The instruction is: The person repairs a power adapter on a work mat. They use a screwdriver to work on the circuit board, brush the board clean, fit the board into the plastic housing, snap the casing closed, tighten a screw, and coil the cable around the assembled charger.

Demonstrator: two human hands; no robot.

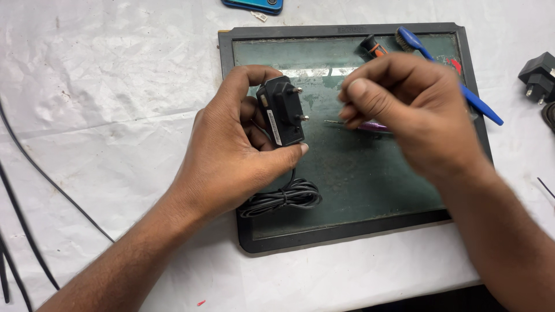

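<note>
Black plug-in charger (283, 112) held upright over a dark framed glass panel (347, 190) — two round pins pointing right, a narrow pale label strip down its side, print too small to tell. Coiled black cord (283, 197) hanging below it, bundled and resting on the panel's lower left. Near the top edge of the panel, a blue-handled brush (462, 89) lying aslant, an orange-and-black tool (370, 46) just beside it, a thin purple-handled pick (370, 125) lying flat by the right fingers. At the far right edge, a second black adapter (539, 74); at the top, a blue phone-like slab (254, 4), partly cut off.

Crumpled white sheet (104, 104) over the table, thin black cables (34, 173) trailing along the left.

Left hand (231, 156) wrapped around the charger from behind, thumb under its lower end, fingers clamped on the body. Right hand (410, 110) hovering just right of the pins, blurred, fingers curled together with thumb against forefinger — anything pinched there cannot be told.
</note>
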